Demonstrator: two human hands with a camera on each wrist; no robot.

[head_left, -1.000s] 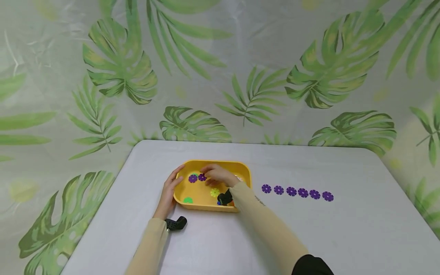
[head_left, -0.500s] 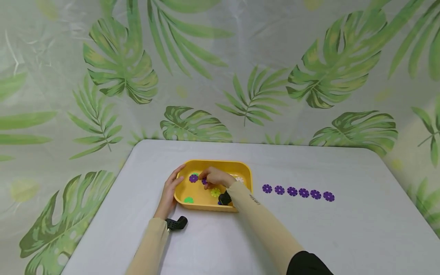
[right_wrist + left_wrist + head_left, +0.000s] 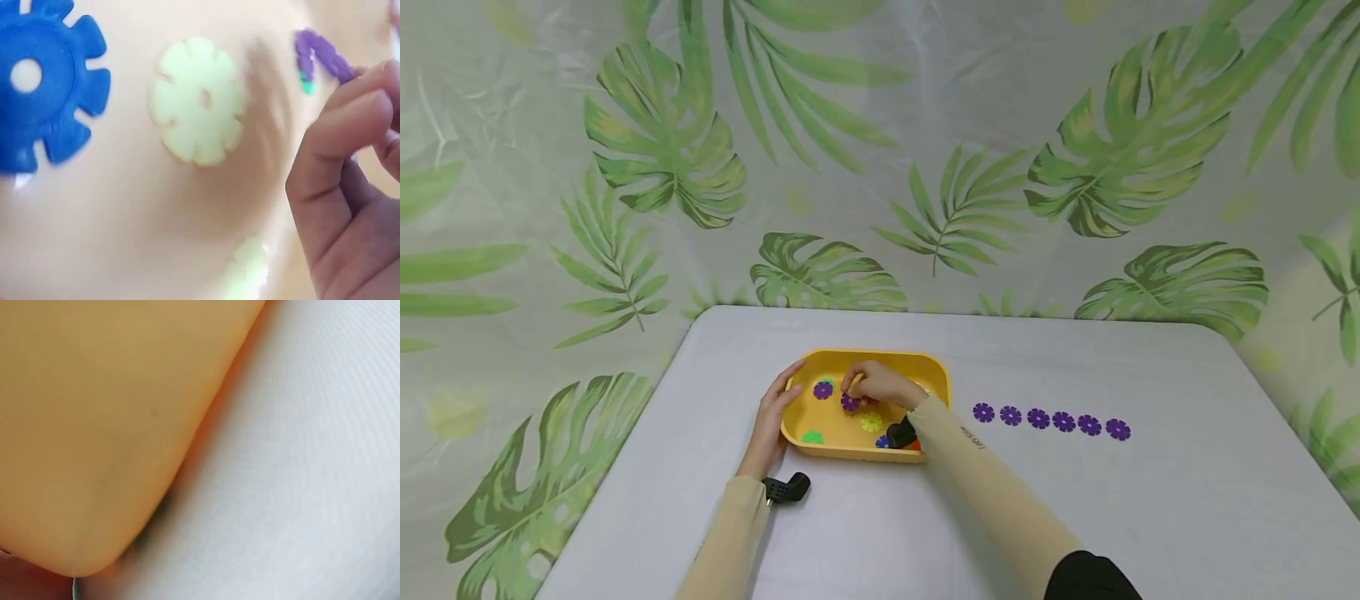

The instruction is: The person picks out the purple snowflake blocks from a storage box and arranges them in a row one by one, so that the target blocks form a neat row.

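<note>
A yellow tray (image 3: 850, 454) lies on the white table, its outer wall (image 3: 112, 425) filling much of the left wrist view. My left hand (image 3: 766, 421) grips the tray's left end at the rim. Over the tray, my right hand (image 3: 886, 385) pinches a purple snowflake disc (image 3: 850, 403) between thumb and fingertips, seen tilted as a purple disc (image 3: 335, 61) in the right wrist view. Another purple disc (image 3: 823, 390) lies to its left, partly over a green one. A yellow disc (image 3: 871, 422) and a blue disc (image 3: 56, 87) lie nearer the wrist.
Several purple discs (image 3: 1037, 418) form a row on the table (image 3: 1180, 483) right of the tray. A green disc (image 3: 812, 437) lies in the tray's near left corner. A leaf-patterned backdrop (image 3: 955, 108) stands behind the table.
My right fingers have closed on the purple disc beside the left one and drawn it slightly right and toward me. My left hand keeps its place on the tray.
</note>
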